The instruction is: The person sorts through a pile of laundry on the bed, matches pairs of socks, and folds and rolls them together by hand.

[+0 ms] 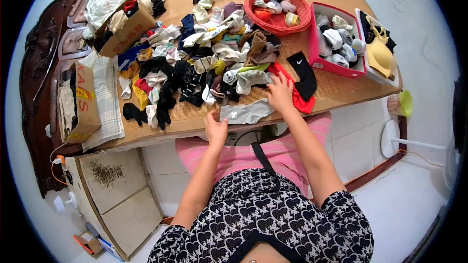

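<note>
A light grey sock (248, 112) lies flat along the mat's front edge, between my two hands. My left hand (216, 127) is at its left end, with the fingers bent near the cloth. Over its right end is my right hand (280, 92), fingers spread, beside a red sock (303, 103). A black sock with a white logo (303, 75) lies on the red one. Behind my hands spreads a large heap of mixed socks (195, 63).
A red basket (278, 30) with rolled socks stands at the back right. Beside it are a pink box (341, 70) of sock bundles and a white tray (396, 80) with a yellow bra (379, 57). Cardboard boxes (127, 33) (85, 102) stand at the left.
</note>
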Tool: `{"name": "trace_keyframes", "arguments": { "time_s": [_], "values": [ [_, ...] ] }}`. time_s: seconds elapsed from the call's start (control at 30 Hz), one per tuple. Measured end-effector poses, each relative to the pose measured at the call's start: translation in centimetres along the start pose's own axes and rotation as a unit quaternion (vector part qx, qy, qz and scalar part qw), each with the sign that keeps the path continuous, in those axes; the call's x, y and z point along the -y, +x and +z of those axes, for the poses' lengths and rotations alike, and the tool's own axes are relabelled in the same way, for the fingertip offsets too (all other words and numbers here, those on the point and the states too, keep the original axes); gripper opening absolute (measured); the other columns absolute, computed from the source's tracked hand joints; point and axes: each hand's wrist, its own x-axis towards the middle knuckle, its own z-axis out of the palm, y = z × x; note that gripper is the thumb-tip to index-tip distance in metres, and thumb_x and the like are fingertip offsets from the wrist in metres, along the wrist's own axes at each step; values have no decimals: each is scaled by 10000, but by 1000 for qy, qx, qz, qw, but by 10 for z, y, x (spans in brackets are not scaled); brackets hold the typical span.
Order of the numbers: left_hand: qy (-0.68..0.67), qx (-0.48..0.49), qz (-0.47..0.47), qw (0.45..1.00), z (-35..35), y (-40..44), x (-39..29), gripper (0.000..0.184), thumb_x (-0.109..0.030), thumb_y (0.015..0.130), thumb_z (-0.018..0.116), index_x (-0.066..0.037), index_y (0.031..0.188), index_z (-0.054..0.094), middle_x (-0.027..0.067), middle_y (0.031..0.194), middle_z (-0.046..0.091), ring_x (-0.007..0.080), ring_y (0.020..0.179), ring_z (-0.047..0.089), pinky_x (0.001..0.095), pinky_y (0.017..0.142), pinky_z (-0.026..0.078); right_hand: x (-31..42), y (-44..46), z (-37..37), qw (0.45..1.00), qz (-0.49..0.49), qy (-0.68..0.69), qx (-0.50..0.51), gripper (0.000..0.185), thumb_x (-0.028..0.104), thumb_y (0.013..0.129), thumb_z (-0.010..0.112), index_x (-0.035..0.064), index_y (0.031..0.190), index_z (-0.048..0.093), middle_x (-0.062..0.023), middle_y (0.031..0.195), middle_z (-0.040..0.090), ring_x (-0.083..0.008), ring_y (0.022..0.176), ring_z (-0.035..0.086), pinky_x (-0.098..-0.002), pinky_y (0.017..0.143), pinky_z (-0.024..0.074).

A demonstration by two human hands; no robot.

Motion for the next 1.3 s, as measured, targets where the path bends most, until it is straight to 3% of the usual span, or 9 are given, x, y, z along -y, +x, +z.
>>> {"name": "trace_keyframes", "arguments": {
  "time_s": [0.13,0.2,0.33,0.47,0.6,0.77,0.93,1.07,1.3],
  "values": [
    [-63,-30,82,994,-7,-5,-7,374,-111,768,659,-57,1118,536,87,1078,515,197,816,568,315,754,472,20,5,-8,998,-18,29,-43,191,98,766,642,78,955,669,-95,1054,580,-269,1153,475,-482,972,331],
    [-66,-6,129,989,-13,-6,-15,330,-87,767,648,-59,1083,559,91,1071,513,198,823,567,317,750,470,30,1,-19,962,73,246,-89,196,41,779,611,48,971,650,-106,1006,581,-284,1046,526,-400,907,403],
    [20,-80,299,951,-27,15,-40,352,-39,745,631,-50,1089,556,149,1090,497,318,1022,495,392,890,405,15,-13,-26,955,173,76,-227,374,59,773,621,39,1145,583,-187,1199,469,-345,1127,447,-416,953,363],
    [15,-133,229,964,-10,58,-46,516,-128,722,665,-84,1207,495,169,1223,465,370,1114,439,430,955,364,24,-28,-34,963,136,35,-229,454,67,750,641,52,1195,550,-203,1291,403,-391,1198,374,-461,990,320],
    [32,21,127,991,28,92,-54,661,-230,690,708,-147,1296,457,209,1402,346,384,1236,370,435,1049,295,58,-43,-18,996,-29,80,11,553,197,712,704,117,1234,538,-168,1419,301,-374,1312,261,-520,1034,260],
    [-103,249,292,917,44,99,-61,695,-214,704,700,-145,1347,444,169,1434,343,348,1269,377,413,1033,345,66,-43,25,992,-19,30,120,588,290,727,704,148,1267,522,-151,1453,248,-358,1365,169,-565,1070,160],
    [113,-31,432,894,-14,114,-45,497,-237,757,701,-142,1220,547,114,1358,422,316,1254,384,437,1038,317,41,-37,46,992,-70,-35,95,561,475,778,614,185,1252,545,-106,1474,244,-294,1376,172,-523,1101,112],
    [341,-110,320,877,-77,157,6,377,-316,775,643,-215,1137,616,74,1400,384,320,1336,253,637,1040,139,44,-36,45,993,-74,-44,84,529,487,801,572,182,1233,565,-100,1462,278,-289,1363,210,-511,1090,142],
    [365,-91,-137,916,-164,203,78,354,-179,783,587,-85,1122,632,45,1463,298,343,1366,212,667,1026,172,43,-32,44,994,-79,-35,62,486,443,782,587,154,1173,591,-118,1426,324,-306,1335,261,-511,1079,177]
  ]
}}
